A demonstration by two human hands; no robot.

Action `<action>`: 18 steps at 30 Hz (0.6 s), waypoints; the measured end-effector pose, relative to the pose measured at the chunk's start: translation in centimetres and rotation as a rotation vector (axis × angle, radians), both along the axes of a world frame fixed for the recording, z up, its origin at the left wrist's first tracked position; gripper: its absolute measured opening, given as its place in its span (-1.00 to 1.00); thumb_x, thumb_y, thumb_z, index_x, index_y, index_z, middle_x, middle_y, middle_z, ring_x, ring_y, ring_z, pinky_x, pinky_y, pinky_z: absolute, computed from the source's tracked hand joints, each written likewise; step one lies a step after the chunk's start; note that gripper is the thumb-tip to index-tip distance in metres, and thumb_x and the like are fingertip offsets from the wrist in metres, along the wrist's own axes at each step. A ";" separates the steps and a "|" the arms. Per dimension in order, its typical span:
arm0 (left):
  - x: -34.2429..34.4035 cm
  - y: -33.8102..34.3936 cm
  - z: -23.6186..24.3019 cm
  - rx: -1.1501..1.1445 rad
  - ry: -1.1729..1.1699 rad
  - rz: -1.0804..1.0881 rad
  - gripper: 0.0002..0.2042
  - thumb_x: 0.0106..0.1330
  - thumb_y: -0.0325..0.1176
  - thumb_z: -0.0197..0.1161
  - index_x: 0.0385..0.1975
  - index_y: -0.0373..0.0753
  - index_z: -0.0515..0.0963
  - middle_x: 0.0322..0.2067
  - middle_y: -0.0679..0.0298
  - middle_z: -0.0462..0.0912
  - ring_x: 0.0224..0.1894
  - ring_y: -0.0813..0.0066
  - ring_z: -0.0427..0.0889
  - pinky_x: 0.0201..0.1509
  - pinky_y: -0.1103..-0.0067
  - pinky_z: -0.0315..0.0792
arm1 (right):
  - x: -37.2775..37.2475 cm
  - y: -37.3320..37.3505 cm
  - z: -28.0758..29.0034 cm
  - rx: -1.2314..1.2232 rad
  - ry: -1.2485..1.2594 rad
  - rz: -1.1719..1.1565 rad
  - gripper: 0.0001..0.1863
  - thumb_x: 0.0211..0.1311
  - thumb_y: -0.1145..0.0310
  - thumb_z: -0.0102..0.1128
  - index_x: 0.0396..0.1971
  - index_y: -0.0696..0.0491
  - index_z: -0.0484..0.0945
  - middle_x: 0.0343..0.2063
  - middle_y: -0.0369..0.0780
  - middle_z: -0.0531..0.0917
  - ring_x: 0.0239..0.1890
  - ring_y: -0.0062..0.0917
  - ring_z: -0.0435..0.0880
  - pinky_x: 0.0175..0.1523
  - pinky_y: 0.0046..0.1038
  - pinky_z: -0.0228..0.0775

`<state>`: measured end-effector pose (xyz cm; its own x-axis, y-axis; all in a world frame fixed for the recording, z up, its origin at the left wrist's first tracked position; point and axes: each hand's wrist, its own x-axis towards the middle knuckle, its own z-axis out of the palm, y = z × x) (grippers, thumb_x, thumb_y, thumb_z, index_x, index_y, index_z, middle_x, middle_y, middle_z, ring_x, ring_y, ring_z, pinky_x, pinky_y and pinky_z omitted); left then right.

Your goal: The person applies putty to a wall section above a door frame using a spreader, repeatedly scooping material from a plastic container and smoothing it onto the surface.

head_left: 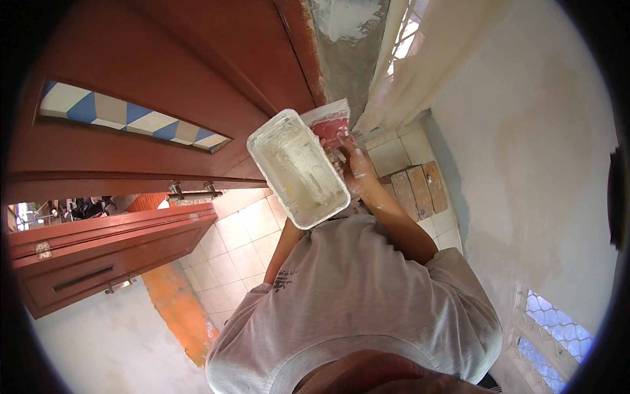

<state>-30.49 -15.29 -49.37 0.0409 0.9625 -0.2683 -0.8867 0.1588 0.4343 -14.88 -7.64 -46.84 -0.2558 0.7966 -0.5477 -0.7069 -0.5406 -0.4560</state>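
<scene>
A white rectangular plastic tub, tilted and coated inside with pale wet putty, is held in front of my chest. My left forearm runs up under it, and the left hand is mostly hidden behind the tub as it supports it. Beside the tub's right rim, my right hand, smeared with white putty, is closed around a putty spreader. This spreader has a red body and a whitish, putty-covered edge. It lies close to the tub's upper right corner; whether they touch I cannot tell.
Reddish-brown door panels stand left and ahead, and another door leaf stands at left. Ahead is a partly plastered wall strip beside a pale curtain. Brown tiles lie on the floor near the patched right wall.
</scene>
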 end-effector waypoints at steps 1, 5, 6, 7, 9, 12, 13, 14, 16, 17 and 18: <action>-0.2 0.3 -0.1 -0.002 -0.010 0.006 -0.31 0.58 0.21 -0.11 0.50 -0.17 0.23 0.41 0.18 0.40 0.37 0.20 0.46 0.43 0.22 0.41 | -0.2 0.0 -0.4 0.003 -0.004 0.005 -0.63 0.38 0.18 0.37 0.11 -0.08 0.54 0.07 -0.31 0.66 0.03 -0.57 0.58 0.14 -0.38 0.40; -1.3 0.9 -0.1 0.011 -0.009 0.023 -0.31 0.58 0.22 -0.10 0.50 -0.17 0.23 0.41 0.18 0.40 0.37 0.20 0.46 0.43 0.22 0.41 | 0.0 2.4 -3.4 0.174 -0.201 -0.079 -0.75 0.38 0.30 0.39 -0.07 0.12 0.68 -0.28 -0.23 0.74 -0.32 -0.51 0.68 -0.14 -0.53 0.54; -1.6 0.9 -0.1 0.014 -0.007 0.027 -0.31 0.58 0.22 -0.10 0.50 -0.17 0.23 0.41 0.18 0.40 0.37 0.20 0.46 0.43 0.22 0.41 | 0.8 4.2 -2.7 0.447 -0.611 -0.285 -0.73 0.40 0.28 0.38 -0.07 0.15 0.68 -0.30 -0.24 0.73 -0.32 -0.53 0.66 -0.14 -0.52 0.53; -1.9 0.9 -0.2 0.017 -0.007 0.033 -0.31 0.58 0.22 -0.10 0.50 -0.17 0.23 0.41 0.18 0.40 0.37 0.20 0.46 0.43 0.22 0.41 | 1.2 5.7 -1.9 0.628 -0.849 -0.397 -0.71 0.41 0.26 0.38 -0.07 0.17 0.68 -0.30 -0.24 0.72 -0.30 -0.53 0.65 -0.14 -0.50 0.52; -2.6 0.9 -0.6 0.012 -0.013 0.041 -0.30 0.58 0.22 -0.10 0.50 -0.17 0.23 0.41 0.18 0.40 0.37 0.20 0.46 0.43 0.22 0.41 | 1.5 8.1 5.7 0.810 -1.216 -0.577 -0.69 0.40 0.22 0.40 -0.10 0.18 0.70 -0.29 -0.22 0.69 -0.26 -0.52 0.63 -0.10 -0.47 0.48; -2.9 1.5 -0.7 0.020 -0.030 0.034 -0.30 0.57 0.23 -0.10 0.50 -0.17 0.23 0.41 0.17 0.40 0.37 0.19 0.46 0.43 0.22 0.41 | 0.8 11.5 13.8 1.102 -1.423 -0.734 -0.67 0.21 0.23 0.54 -0.12 0.10 0.75 -0.23 -0.17 0.66 -0.16 -0.36 0.60 0.00 -0.31 0.41; -3.0 1.6 -0.5 0.022 -0.024 0.030 -0.30 0.57 0.23 -0.10 0.50 -0.17 0.23 0.41 0.17 0.40 0.37 0.19 0.46 0.43 0.22 0.41 | 0.1 12.9 14.7 1.218 -1.503 -0.855 -0.71 0.18 0.29 0.56 -0.15 0.09 0.77 -0.25 -0.20 0.66 -0.16 -0.37 0.61 -0.01 -0.33 0.43; -3.1 1.6 -0.4 0.025 -0.026 0.029 -0.30 0.57 0.23 -0.10 0.50 -0.17 0.23 0.41 0.17 0.40 0.37 0.19 0.46 0.43 0.22 0.41 | -0.5 13.6 15.0 1.220 -1.503 -0.860 -0.71 0.18 0.29 0.56 -0.15 0.09 0.77 -0.25 -0.20 0.66 -0.16 -0.37 0.61 -0.01 -0.33 0.43; -3.2 1.9 -0.4 0.029 -0.030 0.019 -0.30 0.57 0.23 -0.10 0.50 -0.17 0.23 0.41 0.17 0.40 0.37 0.19 0.46 0.43 0.22 0.41 | -1.4 14.9 15.0 1.287 -1.492 -0.813 -0.67 0.15 0.18 0.53 -0.14 0.02 0.76 -0.17 -0.20 0.63 0.01 -0.26 0.54 0.14 -0.14 0.21; -3.4 2.0 -0.3 0.030 -0.032 0.017 -0.29 0.57 0.23 -0.10 0.50 -0.17 0.23 0.41 0.17 0.40 0.37 0.19 0.46 0.43 0.22 0.41 | -1.7 15.2 14.8 1.290 -1.495 -0.813 -0.67 0.15 0.18 0.53 -0.14 0.02 0.76 -0.17 -0.20 0.63 0.01 -0.26 0.54 0.14 -0.14 0.21; -3.4 2.0 -0.4 0.034 -0.038 0.021 -0.29 0.57 0.23 -0.09 0.50 -0.17 0.23 0.41 0.17 0.40 0.37 0.19 0.46 0.43 0.22 0.41 | -2.1 15.4 14.5 1.269 -1.535 -0.803 -0.71 0.16 0.20 0.51 -0.17 0.01 0.75 -0.18 -0.20 0.62 -0.01 -0.26 0.54 0.13 -0.15 0.19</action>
<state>-33.92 -13.31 -49.81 0.0302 0.9718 -0.2339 -0.9056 0.1256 0.4051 -16.97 7.77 -32.34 0.2462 0.4866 0.8382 0.6163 0.5888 -0.5229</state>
